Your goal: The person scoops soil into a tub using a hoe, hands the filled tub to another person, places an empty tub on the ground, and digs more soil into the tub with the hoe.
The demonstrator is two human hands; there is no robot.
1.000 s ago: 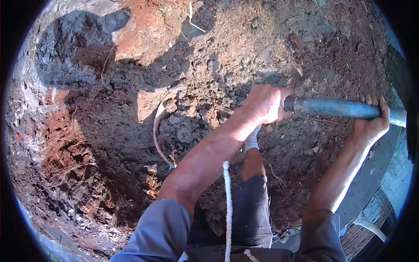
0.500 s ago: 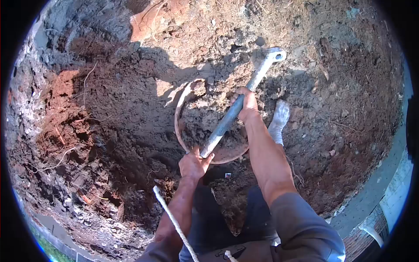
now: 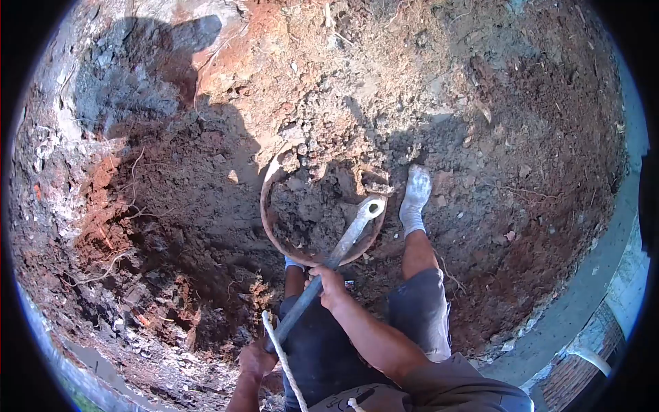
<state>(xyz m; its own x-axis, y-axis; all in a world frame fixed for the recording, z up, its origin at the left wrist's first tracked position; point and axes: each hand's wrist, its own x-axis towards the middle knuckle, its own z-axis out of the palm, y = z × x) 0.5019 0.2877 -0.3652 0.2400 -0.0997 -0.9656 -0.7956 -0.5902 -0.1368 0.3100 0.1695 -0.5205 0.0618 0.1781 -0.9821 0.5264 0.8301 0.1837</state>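
My right hand (image 3: 331, 287) is wrapped round the middle of a long grey pole (image 3: 300, 307) whose far end widens into an eye with a hole through it. Lower down, close by my left leg, my left hand (image 3: 257, 360) grips the pole's near end. The pole slants up to the right, and its eye overlaps the right side of a round brown rim (image 3: 266, 218) in this view. Clumps of loose soil (image 3: 309, 199) lie inside that rim. A chunk of earth (image 3: 374, 182) shows just beyond the eye.
My sock-covered foot (image 3: 416, 189) stands right of the rim. A pale rope (image 3: 285, 360) hangs in front of me. Broken reddish soil (image 3: 103, 226) with roots rises at left. A concrete edge (image 3: 583, 295) curves along the right. Shadows fall across the ground ahead.
Both hands have drawn the pole back toward my body, so its eye has moved from beyond the rim to over its right side. The view has also shifted.
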